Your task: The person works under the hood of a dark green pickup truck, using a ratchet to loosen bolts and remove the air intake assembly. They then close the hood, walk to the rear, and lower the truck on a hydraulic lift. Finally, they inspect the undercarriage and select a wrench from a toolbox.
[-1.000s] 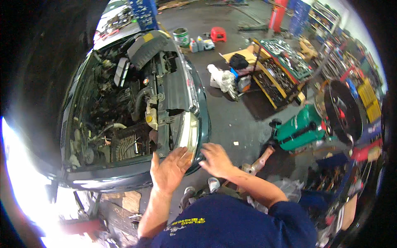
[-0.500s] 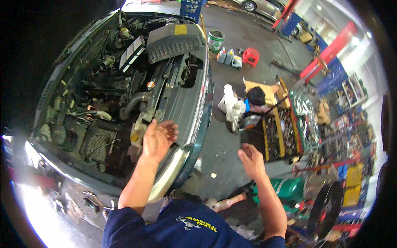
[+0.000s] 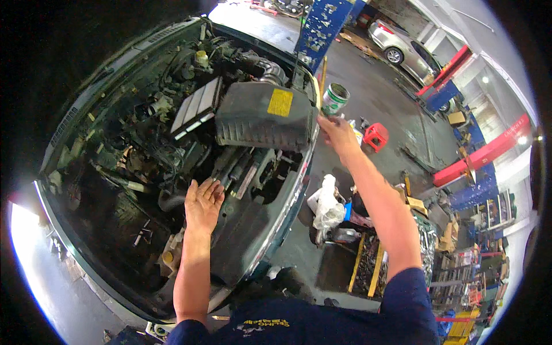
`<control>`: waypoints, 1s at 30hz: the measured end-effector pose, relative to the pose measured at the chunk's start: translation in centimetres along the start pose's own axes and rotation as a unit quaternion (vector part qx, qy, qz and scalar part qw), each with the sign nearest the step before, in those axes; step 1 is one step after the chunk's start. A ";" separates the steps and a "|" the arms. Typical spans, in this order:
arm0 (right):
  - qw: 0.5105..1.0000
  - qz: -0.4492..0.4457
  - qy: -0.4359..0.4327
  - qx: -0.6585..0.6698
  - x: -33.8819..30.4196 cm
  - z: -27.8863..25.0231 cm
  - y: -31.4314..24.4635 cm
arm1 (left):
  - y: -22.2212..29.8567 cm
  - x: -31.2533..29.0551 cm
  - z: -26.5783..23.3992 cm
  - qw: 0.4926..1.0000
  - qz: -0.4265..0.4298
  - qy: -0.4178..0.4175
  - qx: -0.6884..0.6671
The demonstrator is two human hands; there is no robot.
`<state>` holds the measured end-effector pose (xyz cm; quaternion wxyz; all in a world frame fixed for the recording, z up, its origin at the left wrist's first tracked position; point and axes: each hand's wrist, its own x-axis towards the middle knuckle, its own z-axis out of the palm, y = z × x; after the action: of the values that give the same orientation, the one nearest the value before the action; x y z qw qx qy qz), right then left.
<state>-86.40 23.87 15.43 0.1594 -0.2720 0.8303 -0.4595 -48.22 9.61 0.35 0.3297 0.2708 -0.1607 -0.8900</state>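
Observation:
Over the front of the engine bay, my left hand (image 3: pixel 202 208) hangs with its fingers loosely spread and nothing in them. My right hand (image 3: pixel 337 137) reaches forward to the right end of a black ribbed plastic air filter cover (image 3: pixel 247 123) that bears a yellow label. Its fingers are stretched out and partly apart beside the cover's edge; whether they touch it cannot be made out. Leaning against the cover's left side is a pale pleated air filter (image 3: pixel 197 107) with a white rim. Below the cover, dark hoses and the front panel (image 3: pixel 241 230) of the car show.
On the floor to the right are a round tin (image 3: pixel 335 99), bottles behind my forearm and a red stool (image 3: pixel 376 137). Closer stand white plastic bags (image 3: pixel 329 204) and a tool tray (image 3: pixel 368 261). A blue lift post (image 3: pixel 325 31) rises beyond the car, with a silver car (image 3: pixel 402 46) farther off.
My right hand has moved forward and left, from above the floor to the cover's right end. My left hand has shifted slightly left. The view has turned, bringing the cover closer.

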 end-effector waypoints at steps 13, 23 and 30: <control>0.977 0.053 -0.205 -0.005 35.0 13.3 -3.2 | 3.7 19.6 6.7 0.959 0.096 0.266 -0.014; 0.902 0.151 -0.357 0.192 39.9 16.1 0.1 | 5.9 26.2 10.8 0.933 0.199 0.299 0.006; 0.885 0.068 -0.415 0.200 34.7 2.9 -3.5 | 5.1 16.6 17.4 0.912 0.319 0.256 0.012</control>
<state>-111.64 -0.33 16.40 0.5715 -0.3429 0.5954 -0.4486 -66.42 -3.41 10.39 0.6228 0.4276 -0.1589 -0.6357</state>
